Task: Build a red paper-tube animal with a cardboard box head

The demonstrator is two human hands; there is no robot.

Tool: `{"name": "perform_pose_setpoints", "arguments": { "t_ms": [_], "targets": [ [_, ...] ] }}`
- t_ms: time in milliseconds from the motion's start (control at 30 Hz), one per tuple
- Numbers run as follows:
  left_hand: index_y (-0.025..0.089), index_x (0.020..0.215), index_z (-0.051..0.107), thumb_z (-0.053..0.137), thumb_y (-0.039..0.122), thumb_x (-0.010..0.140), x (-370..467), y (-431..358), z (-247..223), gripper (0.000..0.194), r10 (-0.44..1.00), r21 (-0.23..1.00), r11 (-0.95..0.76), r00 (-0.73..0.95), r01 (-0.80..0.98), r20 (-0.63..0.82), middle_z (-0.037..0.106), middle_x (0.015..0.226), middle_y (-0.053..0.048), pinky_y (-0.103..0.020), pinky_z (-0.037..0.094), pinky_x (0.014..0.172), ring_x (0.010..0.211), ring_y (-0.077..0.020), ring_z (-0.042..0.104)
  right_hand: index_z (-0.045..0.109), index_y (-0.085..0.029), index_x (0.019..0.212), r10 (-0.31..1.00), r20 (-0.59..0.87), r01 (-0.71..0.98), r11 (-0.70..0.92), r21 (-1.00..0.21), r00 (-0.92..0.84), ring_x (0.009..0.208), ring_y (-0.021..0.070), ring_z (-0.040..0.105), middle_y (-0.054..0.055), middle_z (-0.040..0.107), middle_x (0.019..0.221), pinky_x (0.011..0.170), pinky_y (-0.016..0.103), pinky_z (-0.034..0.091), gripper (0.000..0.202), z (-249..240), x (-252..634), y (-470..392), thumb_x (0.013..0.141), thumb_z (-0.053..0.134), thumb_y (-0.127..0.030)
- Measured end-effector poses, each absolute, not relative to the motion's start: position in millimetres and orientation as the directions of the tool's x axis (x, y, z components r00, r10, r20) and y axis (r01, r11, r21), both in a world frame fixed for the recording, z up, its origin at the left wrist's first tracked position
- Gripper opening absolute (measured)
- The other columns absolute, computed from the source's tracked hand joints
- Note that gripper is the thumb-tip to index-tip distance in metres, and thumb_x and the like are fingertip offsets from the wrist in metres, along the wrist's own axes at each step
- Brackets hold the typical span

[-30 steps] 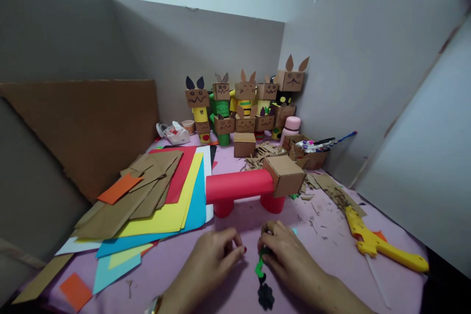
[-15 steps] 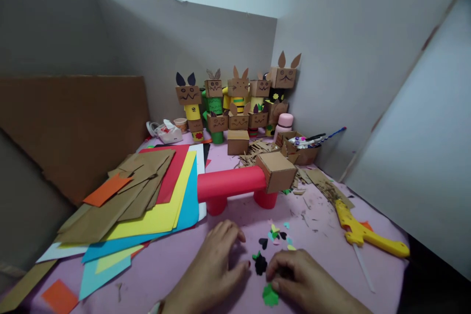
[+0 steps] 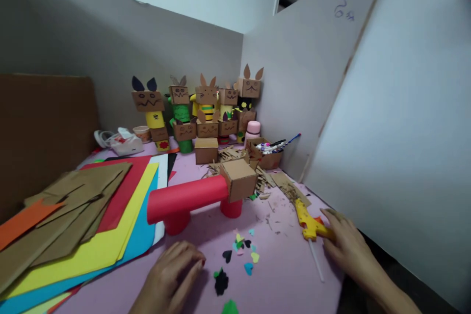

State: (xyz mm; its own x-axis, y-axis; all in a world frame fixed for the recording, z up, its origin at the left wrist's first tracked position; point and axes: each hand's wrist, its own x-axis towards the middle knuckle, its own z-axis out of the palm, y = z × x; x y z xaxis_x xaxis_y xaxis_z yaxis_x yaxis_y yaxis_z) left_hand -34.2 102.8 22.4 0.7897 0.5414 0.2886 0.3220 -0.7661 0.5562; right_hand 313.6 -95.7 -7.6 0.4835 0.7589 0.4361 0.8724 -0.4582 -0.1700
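My right hand [image 3: 349, 248] is at the right table edge, its fingers around the handle of a yellow glue gun [image 3: 307, 221]. The gun lies on the table, a pale glue stick [image 3: 316, 261] jutting from its rear. Near the front, my left hand [image 3: 167, 277] rests loosely curved and open, with nothing visible in it. Beside it lie a black paper flower [image 3: 221, 282], a green paper piece [image 3: 230, 307] and several small paper hearts [image 3: 248, 268]. Beyond them stands a red paper-tube body [image 3: 187, 198] on short red tubes, with a cardboard box [image 3: 241, 181] at its right end.
Coloured paper sheets [image 3: 138, 216] and brown cardboard pieces [image 3: 73, 211] lie at left. Cardboard animal figures [image 3: 208, 95] stand at the back beside a pink bottle [image 3: 252, 130]. A box of pens [image 3: 270, 157] and cardboard scraps [image 3: 265, 181] are near the right partition [image 3: 290, 83].
My right hand has left the paper shapes and moved right to the glue gun's handle. The view has turned right. My left hand stays near the paper shapes.
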Motion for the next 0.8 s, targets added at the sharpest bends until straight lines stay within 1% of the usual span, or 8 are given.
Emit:
{"name": "perform_pose_setpoints", "arguments": {
  "t_ms": [100,233,333,433,533,667,733,800],
  "targets": [
    [0.023,0.080,0.063,0.046,0.034,0.089,-34,106,18,0.022,0.568,0.559,-0.753,0.772,0.347,0.286,0.066,0.080,-0.003,-0.029,0.050,0.069,0.076,-0.0194,0.062,0.045,-0.004,0.131,0.804,0.359,0.878,-0.464,-0.117,0.473,0.119,0.0310,0.047,0.020,0.050,0.131,0.099,0.046,0.039,0.057,-17,322,-93,0.074,0.042,-0.011],
    [0.025,0.082,0.064,0.050,0.034,0.088,-35,108,15,0.018,0.576,0.538,-0.768,0.742,0.348,0.343,0.067,0.079,-0.001,-0.027,0.052,0.068,0.075,-0.0178,0.064,0.051,-0.009,0.126,0.832,0.294,0.882,-0.435,-0.181,0.470,0.112,0.0276,0.053,0.017,0.054,0.125,0.096,0.043,0.042,0.047,-21,324,-85,0.081,0.039,-0.015],
    [0.025,0.080,0.064,0.051,0.035,0.087,-34,107,15,0.018,0.566,0.523,-0.787,0.721,0.329,0.399,0.067,0.075,0.000,-0.024,0.053,0.064,0.071,-0.0160,0.065,0.055,-0.011,0.120,0.829,0.322,0.887,-0.400,-0.231,0.457,0.109,0.0271,0.054,0.018,0.054,0.119,0.095,0.042,0.043,0.040,-25,328,-87,0.084,0.038,-0.020],
    [0.025,0.079,0.064,0.052,0.035,0.086,-33,105,15,0.017,0.553,0.503,-0.802,0.719,0.322,0.422,0.067,0.074,0.001,-0.022,0.054,0.063,0.069,-0.0150,0.065,0.052,-0.013,0.120,0.820,0.373,0.894,-0.340,-0.292,0.434,0.110,0.0274,0.054,0.018,0.052,0.122,0.095,0.044,0.043,0.038,-30,332,-92,0.086,0.038,-0.024],
    [0.025,0.079,0.064,0.053,0.034,0.086,-33,104,14,0.015,0.539,0.481,-0.816,0.723,0.321,0.432,0.068,0.074,0.002,-0.022,0.054,0.063,0.070,-0.0146,0.066,0.048,-0.015,0.122,0.808,0.409,0.883,-0.271,-0.383,0.424,0.113,0.0272,0.052,0.017,0.050,0.125,0.095,0.045,0.043,0.037,-33,335,-96,0.088,0.040,-0.028],
    [0.026,0.080,0.064,0.054,0.031,0.086,-33,106,11,0.013,0.523,0.464,-0.830,0.717,0.308,0.461,0.069,0.074,0.002,-0.021,0.054,0.064,0.069,-0.0141,0.066,0.048,-0.019,0.120,0.772,0.431,0.825,-0.206,-0.526,0.467,0.109,0.0270,0.054,0.015,0.055,0.119,0.095,0.047,0.043,0.034,-28,339,-95,0.090,0.040,-0.034],
    [0.025,0.081,0.064,0.055,0.031,0.085,-33,107,11,0.012,0.518,0.463,-0.834,0.711,0.298,0.476,0.069,0.074,0.002,-0.021,0.053,0.062,0.068,-0.0140,0.066,0.050,-0.020,0.117,0.732,0.439,0.761,-0.165,-0.627,0.521,0.108,0.0276,0.053,0.014,0.055,0.118,0.096,0.047,0.042,0.035,-22,337,-96,0.089,0.042,-0.039],
    [0.024,0.082,0.064,0.054,0.030,0.086,-34,104,13,0.012,0.527,0.472,-0.828,0.706,0.302,0.474,0.068,0.074,0.001,-0.022,0.053,0.062,0.068,-0.0144,0.065,0.055,-0.020,0.112,0.696,0.365,0.616,-0.140,-0.775,0.618,0.105,0.0278,0.055,0.012,0.060,0.111,0.092,0.043,0.044,0.039,-15,328,-100,0.085,0.048,-0.048]
  ]
}}
